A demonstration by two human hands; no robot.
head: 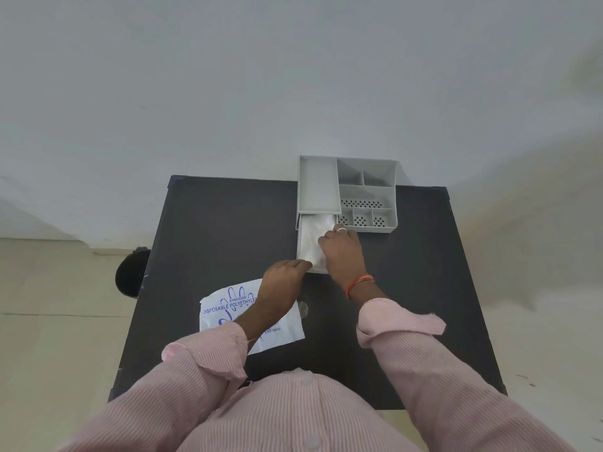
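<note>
At the far edge of the black rectangular table (212,223) stands a grey plastic organiser with several open compartments (318,187). Its shallow grey drawer (298,243) is pulled out toward the near edge. Inside the drawer lies a stack of thin clear plastic gloves (311,236), filling most of its floor.

The right hand (342,252) lies on top of the stack with its fingers bent down onto the film. It looks to be pressing the gloves flat, though I cannot tell whether the fingertips also pinch a layer. The left hand (284,275) has its bent fingertips against the drawer's near left corner. Whether it clasps the rim or only touches it is hidden.

A white flat packet printed in blue for disposable polyethylene gloves (222,311) lies toward the table's near left corner, partly under the left forearm.

The step in hand seems to be settling the gloves into the drawer. To do it well, the left hand should brace the drawer front so it neither slides nor tips. The right hand should smooth the slippery film from the middle outward. Every edge needs to sit below the drawer walls, particularly at the far end under the organiser, so nothing catches when the drawer is pushed in.
</note>
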